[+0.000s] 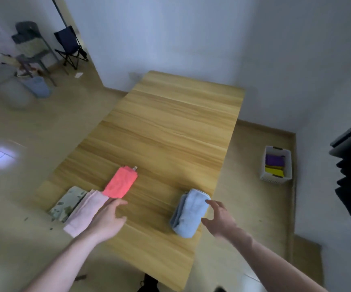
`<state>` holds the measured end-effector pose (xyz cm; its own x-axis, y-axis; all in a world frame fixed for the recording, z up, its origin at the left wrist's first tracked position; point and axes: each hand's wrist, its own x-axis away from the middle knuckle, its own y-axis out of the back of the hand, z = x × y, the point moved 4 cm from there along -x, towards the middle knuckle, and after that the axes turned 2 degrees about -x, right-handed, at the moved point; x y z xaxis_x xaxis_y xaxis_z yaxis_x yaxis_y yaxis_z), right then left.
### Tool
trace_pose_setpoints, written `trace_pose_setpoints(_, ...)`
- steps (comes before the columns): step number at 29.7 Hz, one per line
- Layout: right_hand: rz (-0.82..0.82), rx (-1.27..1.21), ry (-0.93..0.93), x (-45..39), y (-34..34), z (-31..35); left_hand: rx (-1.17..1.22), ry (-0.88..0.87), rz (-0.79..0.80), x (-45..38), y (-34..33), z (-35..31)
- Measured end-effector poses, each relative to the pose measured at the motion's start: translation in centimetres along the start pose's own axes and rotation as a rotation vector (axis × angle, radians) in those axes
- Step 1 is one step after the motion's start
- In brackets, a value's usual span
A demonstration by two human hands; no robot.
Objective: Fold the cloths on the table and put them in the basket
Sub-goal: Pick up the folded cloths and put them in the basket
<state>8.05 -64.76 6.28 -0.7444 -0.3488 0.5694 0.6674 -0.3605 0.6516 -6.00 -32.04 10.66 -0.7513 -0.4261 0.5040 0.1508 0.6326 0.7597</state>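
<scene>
four folded cloths lie on the near part of the wooden table (170, 127). the blue cloth (189, 211) sits close to the table's right edge; the coral cloth (121, 182) lies further left, its near end overlapping the pale pink cloth (85, 212), and a leaf-patterned cloth (67, 204) lies touching the pink one at the left edge. a small tag shows at the coral cloth's far end — nothing on it can be read.

the right hand (219, 220) hangs just beside the blue cloth with fingers spread and loosely curved, holding nothing; whether the fingertips touch the cloth cannot be told. the left hand (107, 218) lies with fingers extended toward the near end of the coral cloth, right beside the pink one, gripping nothing.

the white basket (288, 165) stands on the floor to the right of the table, well apart from it — inside are a purple cloth (274, 160) and a yellow cloth (273, 171), both folded.

far left stand a folding chair (70, 46) and a blue bin (37, 86).
</scene>
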Motion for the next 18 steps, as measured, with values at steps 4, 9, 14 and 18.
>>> trace_pose_setpoints(4,-0.036,-0.102,-0.21,-2.7,-1.7,1.5,-0.165,0.02,0.028,-7.9,3.4,2.6)
trace_pose_setpoints(9,-0.059,-0.21,-0.363,-5.9,-3.9,1.4,-0.173,0.081,0.086,-14.8,5.2,3.7)
trace_pose_setpoints(14,-0.113,-0.395,-0.561,-6.5,-6.4,2.3,-0.2,0.116,0.129,-20.5,4.8,6.3)
trace_pose_setpoints(18,-0.174,-0.499,-0.642,-6.7,-8.4,2.8,-0.208,0.152,0.184,-21.9,3.7,7.2)
